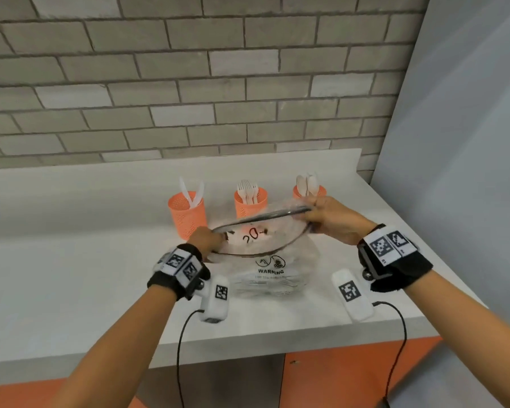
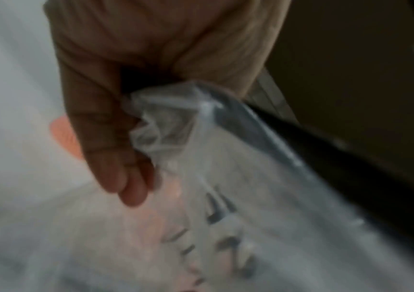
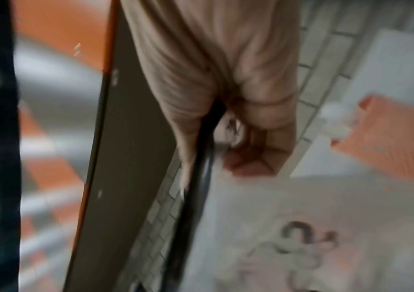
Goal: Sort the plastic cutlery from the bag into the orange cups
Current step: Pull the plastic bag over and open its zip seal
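A clear plastic bag (image 1: 273, 270) with black writing and a dark zip rim stands on the white counter (image 1: 86, 260), its mouth held open. My left hand (image 1: 208, 238) pinches the rim's left end, where the crumpled film (image 2: 165, 126) sits between the fingers (image 2: 128, 177). My right hand (image 1: 333, 214) grips the rim's right end (image 3: 205, 158), held higher. Behind the bag stand three orange mesh cups: the left cup (image 1: 186, 214) holds white knives, the middle cup (image 1: 249, 203) forks, the right cup (image 1: 309, 191) spoons. What lies inside the bag is unclear.
A grey brick wall (image 1: 189, 83) rises behind the counter and a pale grey panel (image 1: 460, 142) closes the right side. Orange cabinet fronts (image 1: 336, 375) sit below the counter's front edge. Black cables hang from both wrist cameras.
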